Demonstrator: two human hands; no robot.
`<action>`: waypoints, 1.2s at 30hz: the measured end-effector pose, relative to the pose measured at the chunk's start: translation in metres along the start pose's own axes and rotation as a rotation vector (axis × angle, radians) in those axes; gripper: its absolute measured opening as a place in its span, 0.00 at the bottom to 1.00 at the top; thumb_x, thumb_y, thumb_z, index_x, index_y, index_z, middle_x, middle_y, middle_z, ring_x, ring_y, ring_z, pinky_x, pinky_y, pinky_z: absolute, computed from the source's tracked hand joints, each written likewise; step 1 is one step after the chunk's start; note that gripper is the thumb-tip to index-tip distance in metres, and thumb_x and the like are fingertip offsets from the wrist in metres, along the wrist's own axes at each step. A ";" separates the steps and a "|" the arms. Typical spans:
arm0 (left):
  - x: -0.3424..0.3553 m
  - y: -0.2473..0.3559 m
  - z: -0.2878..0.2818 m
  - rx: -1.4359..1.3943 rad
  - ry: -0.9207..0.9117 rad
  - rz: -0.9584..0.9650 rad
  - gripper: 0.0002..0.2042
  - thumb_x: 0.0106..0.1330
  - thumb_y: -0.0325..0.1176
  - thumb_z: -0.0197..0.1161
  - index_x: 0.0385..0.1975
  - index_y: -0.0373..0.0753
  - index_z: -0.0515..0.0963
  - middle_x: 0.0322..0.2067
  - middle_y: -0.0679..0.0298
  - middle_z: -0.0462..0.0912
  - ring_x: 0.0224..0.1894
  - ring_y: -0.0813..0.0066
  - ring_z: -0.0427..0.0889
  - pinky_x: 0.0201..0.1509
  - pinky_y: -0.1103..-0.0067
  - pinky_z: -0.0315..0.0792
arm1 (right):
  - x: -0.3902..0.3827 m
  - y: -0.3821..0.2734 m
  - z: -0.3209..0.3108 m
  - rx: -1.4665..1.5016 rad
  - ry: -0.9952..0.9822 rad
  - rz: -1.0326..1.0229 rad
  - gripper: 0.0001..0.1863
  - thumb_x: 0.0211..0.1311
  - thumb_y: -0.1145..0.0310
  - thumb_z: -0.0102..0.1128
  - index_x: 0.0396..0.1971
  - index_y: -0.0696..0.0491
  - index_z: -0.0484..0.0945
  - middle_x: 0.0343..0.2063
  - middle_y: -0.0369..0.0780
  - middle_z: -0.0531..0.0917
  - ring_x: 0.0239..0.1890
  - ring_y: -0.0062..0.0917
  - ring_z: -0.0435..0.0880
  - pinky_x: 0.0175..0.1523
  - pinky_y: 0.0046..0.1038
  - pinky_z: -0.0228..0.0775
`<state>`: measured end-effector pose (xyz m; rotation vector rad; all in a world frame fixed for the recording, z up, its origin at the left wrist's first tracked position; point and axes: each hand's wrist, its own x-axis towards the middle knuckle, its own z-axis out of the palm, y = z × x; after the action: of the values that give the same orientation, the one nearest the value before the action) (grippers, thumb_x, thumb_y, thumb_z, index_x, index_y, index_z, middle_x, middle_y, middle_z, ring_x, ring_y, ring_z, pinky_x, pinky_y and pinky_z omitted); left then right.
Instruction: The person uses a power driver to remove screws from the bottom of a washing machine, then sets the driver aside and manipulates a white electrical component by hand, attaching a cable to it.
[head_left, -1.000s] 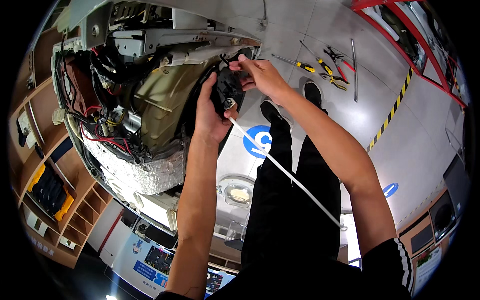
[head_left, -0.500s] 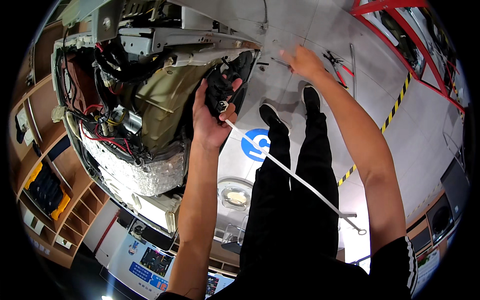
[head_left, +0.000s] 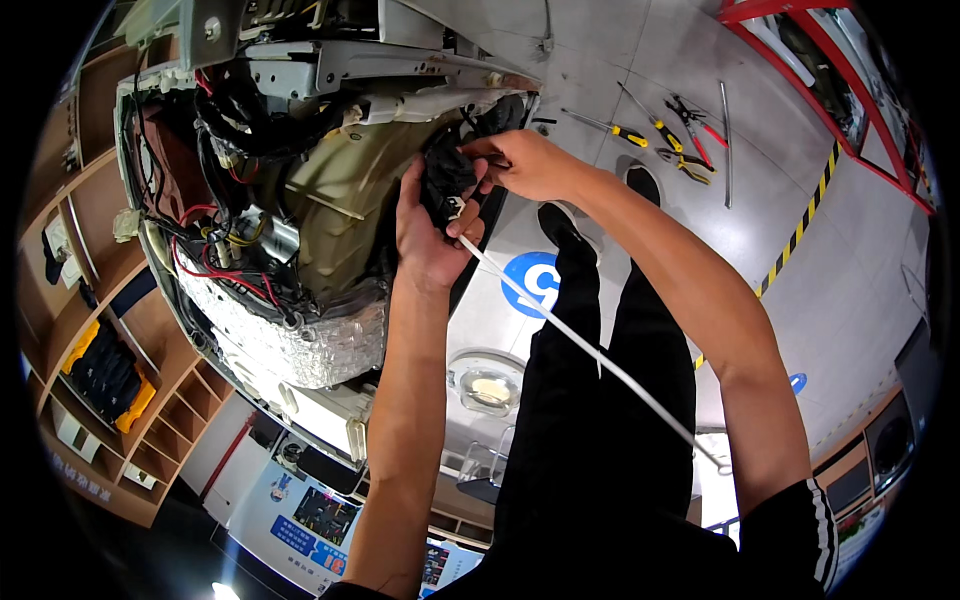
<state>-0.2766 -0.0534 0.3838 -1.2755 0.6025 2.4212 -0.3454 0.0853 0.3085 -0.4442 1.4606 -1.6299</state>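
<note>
A black plastic part (head_left: 447, 172) with a small white connector on its lower end sits at the right edge of the opened vehicle body (head_left: 325, 190). My left hand (head_left: 432, 238) is closed around it from below, fingers on its right side. My right hand (head_left: 530, 165) meets the part from the right, its thumb and fingers pinched at the part's upper right side. Anything small between those fingertips is hidden. A long thin white rod or cord (head_left: 590, 348) runs from beside my left fingers down to the right, across my legs.
On the floor lie a screwdriver (head_left: 610, 127), another yellow-handled tool (head_left: 660, 125), red-handled pliers (head_left: 697, 133), yellow-handled pliers (head_left: 686, 165) and a metal bar (head_left: 726, 145). A red metal frame (head_left: 835, 85) stands far right. Wooden shelves (head_left: 115, 270) are at left.
My right hand has moved left from above the floor tools to the black part, uncovering the yellow-handled tools. My left hand keeps its hold on the part.
</note>
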 end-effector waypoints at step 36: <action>0.027 0.004 -0.003 0.106 0.152 0.323 0.14 0.62 0.48 0.52 0.38 0.45 0.73 0.35 0.65 0.78 0.31 0.76 0.73 0.34 0.79 0.64 | -0.002 0.012 -0.025 0.047 -0.002 0.001 0.19 0.57 0.57 0.58 0.40 0.56 0.79 0.30 0.37 0.82 0.33 0.17 0.77 0.41 0.20 0.67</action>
<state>-0.2911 -0.0563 0.3605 -1.4190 1.0377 2.5139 -0.3585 0.1031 0.2915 -0.4183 1.4175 -1.6589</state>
